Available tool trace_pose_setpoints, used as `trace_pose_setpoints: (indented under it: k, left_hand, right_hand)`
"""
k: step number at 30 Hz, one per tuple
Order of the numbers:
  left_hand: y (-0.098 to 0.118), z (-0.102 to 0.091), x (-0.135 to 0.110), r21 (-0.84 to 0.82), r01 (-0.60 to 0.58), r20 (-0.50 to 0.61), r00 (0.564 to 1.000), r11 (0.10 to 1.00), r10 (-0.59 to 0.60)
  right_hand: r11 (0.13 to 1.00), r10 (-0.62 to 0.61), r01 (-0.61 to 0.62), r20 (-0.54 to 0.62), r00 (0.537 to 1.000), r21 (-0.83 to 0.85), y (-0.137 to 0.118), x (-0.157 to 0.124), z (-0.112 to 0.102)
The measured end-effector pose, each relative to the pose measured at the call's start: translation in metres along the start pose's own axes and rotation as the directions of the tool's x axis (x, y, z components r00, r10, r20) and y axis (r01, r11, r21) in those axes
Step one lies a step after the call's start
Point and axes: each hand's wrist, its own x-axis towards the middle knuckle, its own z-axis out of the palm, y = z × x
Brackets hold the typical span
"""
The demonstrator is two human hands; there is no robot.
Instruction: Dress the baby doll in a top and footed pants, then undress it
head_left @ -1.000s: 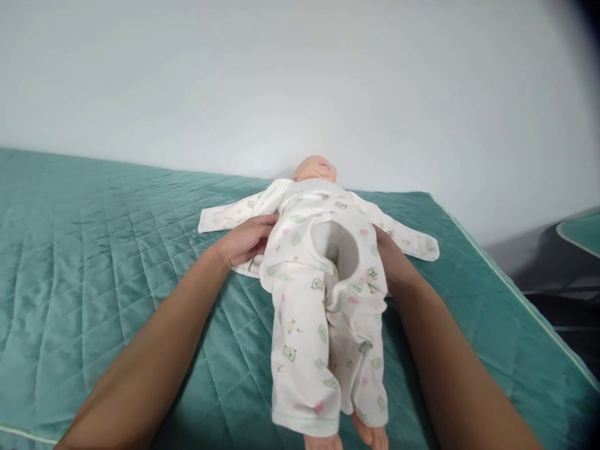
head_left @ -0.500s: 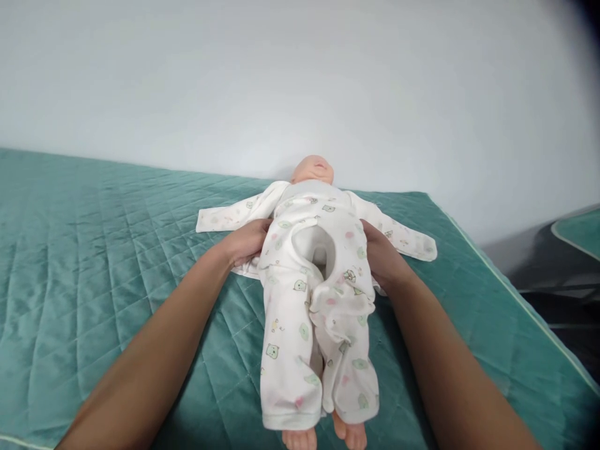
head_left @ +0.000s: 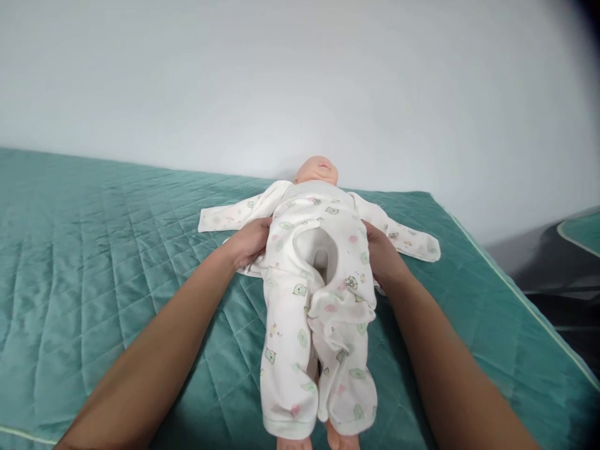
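Note:
A baby doll (head_left: 316, 170) lies on its back, head toward the wall, feet toward me. It wears a white long-sleeved baby top (head_left: 234, 214) with both sleeves spread out sideways. White baby trousers (head_left: 287, 300) with a green and pink animal print and an open crotch cover its hips and legs. My left hand (head_left: 252, 242) is closed on the trousers at the doll's hip on the left. At the opposite hip, my right hand (head_left: 380, 253) grips the other side. Fingertips of both hands are hidden by cloth and the doll's body. Only the toes show below the cuffs.
Beneath the doll is a green quilted cover (head_left: 117, 269) with pale piping along its edge. A plain pale wall (head_left: 290, 81) rises directly behind the doll's head. Another green padded surface (head_left: 584, 231) stands at the far right, beyond a dark gap.
The trouser cuffs sit slightly lower, and less of the doll's feet shows. Its head and sleeves appear a little further right. Both hands keep their places at the hips.

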Motion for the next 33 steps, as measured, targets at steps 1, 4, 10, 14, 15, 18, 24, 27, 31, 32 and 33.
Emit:
trace_pose_setpoints:
  k: [1,4,10,14,15,18,24,27,31,32,33]
  left_hand:
    - [0.001,0.001,-0.001,0.009,0.012,0.007,1.0,1.0,-0.012]
    - [0.004,0.004,-0.003,0.027,0.024,-0.003,1.0,0.999,-0.024]
    - [0.003,0.007,0.0,0.014,0.005,-0.073,0.997,1.0,-0.004]
    - [0.002,0.01,-0.001,-0.028,-0.018,-0.13,0.991,0.999,0.014]
    - [0.002,0.011,-0.001,-0.045,-0.016,-0.132,0.991,0.999,0.01]
    - [0.002,0.012,-0.003,-0.09,0.013,-0.1,0.995,0.996,-0.022]
    - [0.0,0.013,-0.004,-0.071,-0.01,-0.144,0.99,0.997,0.0]
    - [0.001,0.015,-0.004,-0.052,-0.04,-0.167,0.985,0.998,0.031]
    - [0.002,0.016,-0.003,-0.049,-0.037,-0.149,0.988,0.998,0.029]
    - [0.002,0.016,-0.003,-0.038,-0.045,-0.148,0.988,0.998,0.039]
    - [0.001,0.015,-0.002,-0.022,-0.059,-0.149,0.987,0.998,0.055]
  right_hand:
    - [1.0,0.0,0.0,-0.018,1.0,-0.018,-0.001,-0.001,0.0]
    - [0.997,0.014,-0.019,-0.07,0.997,-0.072,-0.005,-0.002,0.001]
    - [0.984,0.027,-0.034,-0.039,0.999,-0.174,-0.009,0.001,0.0]
    - [0.986,-0.008,0.007,-0.008,1.0,-0.169,-0.009,0.001,0.0]
    - [0.987,-0.005,0.004,-0.011,1.0,-0.159,-0.009,0.001,0.0]
    - [0.981,-0.015,0.005,-0.048,0.999,-0.196,-0.005,0.003,-0.001]
    - [0.931,-0.142,0.085,-0.138,0.98,-0.355,0.002,0.006,-0.003]
    - [0.917,-0.204,0.138,-0.142,0.969,-0.375,0.005,0.006,-0.003]
    - [0.89,-0.243,0.181,-0.099,0.965,-0.418,0.007,0.005,-0.002]
    - [0.882,-0.249,0.189,-0.086,0.965,-0.433,0.007,0.005,-0.002]
    - [0.871,-0.259,0.198,-0.078,0.963,-0.45,0.007,0.005,-0.002]
